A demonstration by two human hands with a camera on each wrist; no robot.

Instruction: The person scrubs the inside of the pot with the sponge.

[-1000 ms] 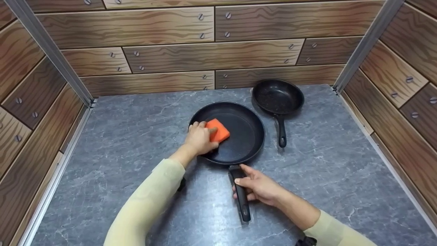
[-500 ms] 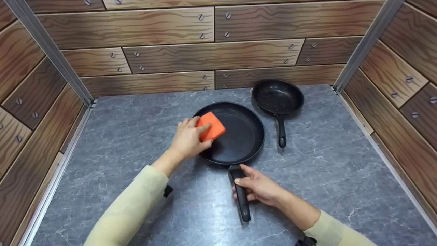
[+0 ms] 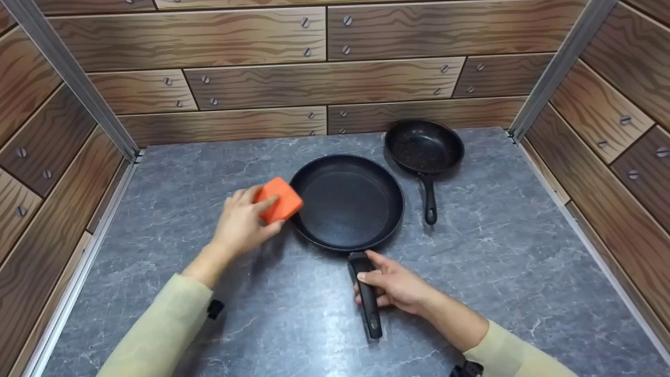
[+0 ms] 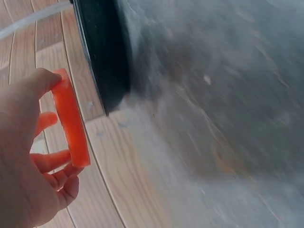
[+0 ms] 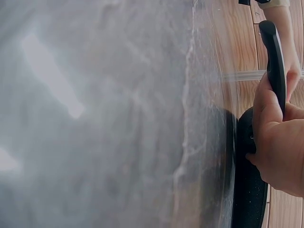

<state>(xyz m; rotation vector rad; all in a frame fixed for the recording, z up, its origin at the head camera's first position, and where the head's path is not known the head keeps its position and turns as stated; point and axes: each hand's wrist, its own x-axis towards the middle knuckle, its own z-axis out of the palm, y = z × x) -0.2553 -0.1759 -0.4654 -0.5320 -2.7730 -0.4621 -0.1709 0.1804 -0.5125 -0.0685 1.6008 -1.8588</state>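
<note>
An orange sponge (image 3: 285,201), square and flat, is pinched between the thumb and fingers of my left hand (image 3: 242,222). In the head view it overlaps the left rim of the large black frying pan (image 3: 348,209). The left wrist view shows the sponge (image 4: 72,123) edge-on, raised off the table beside the pan's side (image 4: 107,57). My right hand (image 3: 400,287) grips the pan's black handle (image 3: 370,309), thumb on top and fingers beneath. From the right wrist, the handle (image 5: 274,61) rises past my right hand (image 5: 280,142).
A smaller black frying pan (image 3: 424,149) stands at the back right, its handle (image 3: 430,204) pointing toward me. Grey marbled tabletop (image 3: 172,209) surrounds both pans. Wood-patterned walls (image 3: 251,86) with metal corner posts (image 3: 73,78) enclose the back and sides.
My left hand has lifted the sponge out of the large pan and moved left to beyond its rim. My right hand stays on the handle, and the pans have not moved.
</note>
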